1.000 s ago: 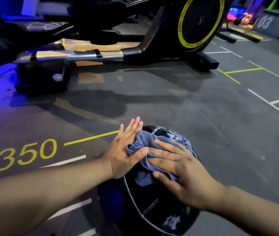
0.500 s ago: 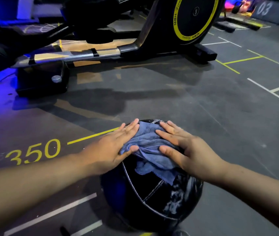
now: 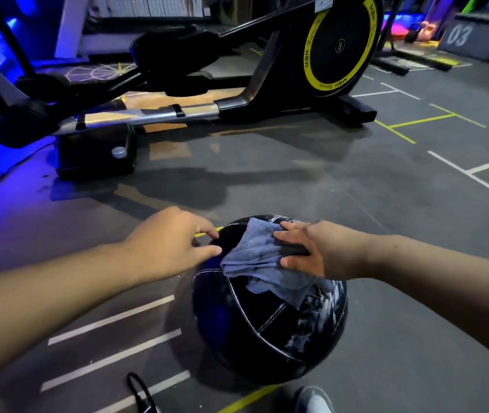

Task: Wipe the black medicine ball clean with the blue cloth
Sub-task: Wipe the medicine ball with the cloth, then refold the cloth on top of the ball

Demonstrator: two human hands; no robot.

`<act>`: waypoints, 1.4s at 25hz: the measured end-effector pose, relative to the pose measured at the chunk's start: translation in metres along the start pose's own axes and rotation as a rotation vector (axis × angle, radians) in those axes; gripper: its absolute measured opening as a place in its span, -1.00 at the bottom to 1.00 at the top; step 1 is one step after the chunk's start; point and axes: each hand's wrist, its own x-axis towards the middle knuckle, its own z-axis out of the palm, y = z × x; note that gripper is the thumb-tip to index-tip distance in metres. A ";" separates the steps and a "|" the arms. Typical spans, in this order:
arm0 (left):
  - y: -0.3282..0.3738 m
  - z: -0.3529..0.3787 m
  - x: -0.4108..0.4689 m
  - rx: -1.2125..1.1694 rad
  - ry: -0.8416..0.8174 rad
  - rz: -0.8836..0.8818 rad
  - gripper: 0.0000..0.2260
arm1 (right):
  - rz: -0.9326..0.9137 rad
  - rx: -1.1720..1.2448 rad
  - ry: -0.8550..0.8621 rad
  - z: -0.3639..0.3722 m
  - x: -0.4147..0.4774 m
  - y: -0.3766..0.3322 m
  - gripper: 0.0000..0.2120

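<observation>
The black medicine ball [image 3: 267, 326] rests on the gym floor in front of me, glossy, with white seams and whitish smears on its right side. The blue cloth [image 3: 259, 259] lies crumpled over the ball's top. My right hand [image 3: 309, 248] presses on the cloth's right part, with the thumb and fingers pinching a fold. My left hand [image 3: 171, 242] is off the cloth at the ball's upper left edge. Its fingertips point at the ball and hold nothing.
A black elliptical trainer [image 3: 237, 105] with a yellow-ringed flywheel [image 3: 338, 46] stands just beyond the ball. A grey box marked 03 [image 3: 476, 40] sits far right. A shoe tip [image 3: 315, 400] and a black strap [image 3: 139, 391] lie near the bottom edge. Painted lines cross the floor.
My left hand has lifted off the cloth and drawn back to the ball's left edge. My right hand has slid to the right side of the cloth and keeps it on the ball.
</observation>
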 end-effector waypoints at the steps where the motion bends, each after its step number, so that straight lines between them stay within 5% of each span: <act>1: 0.009 -0.003 0.000 0.019 -0.047 -0.039 -0.63 | -0.004 -0.029 -0.034 -0.005 -0.005 -0.005 -0.56; 5: 0.047 0.007 0.002 0.127 -0.191 0.034 -0.73 | 0.107 -0.175 -0.054 -0.020 -0.019 -0.021 -0.68; 13: 0.041 0.042 0.014 0.287 -0.105 0.196 -0.85 | 0.188 -0.238 0.093 -0.005 -0.024 -0.019 -0.55; 17: 0.032 0.037 0.021 -0.115 0.025 0.125 -0.92 | 0.219 -0.228 0.117 0.001 -0.022 -0.021 -0.49; 22: 0.037 0.021 0.026 -0.450 0.183 -0.081 -0.95 | 0.246 -0.209 0.266 0.005 -0.017 -0.027 -0.75; 28: 0.033 0.002 0.031 -0.627 0.309 -0.222 -0.96 | 0.258 0.101 0.456 0.003 -0.007 -0.032 -0.83; 35: 0.028 -0.011 0.051 -0.759 0.471 -0.337 -0.80 | 0.243 1.108 0.716 -0.032 -0.001 -0.036 -0.82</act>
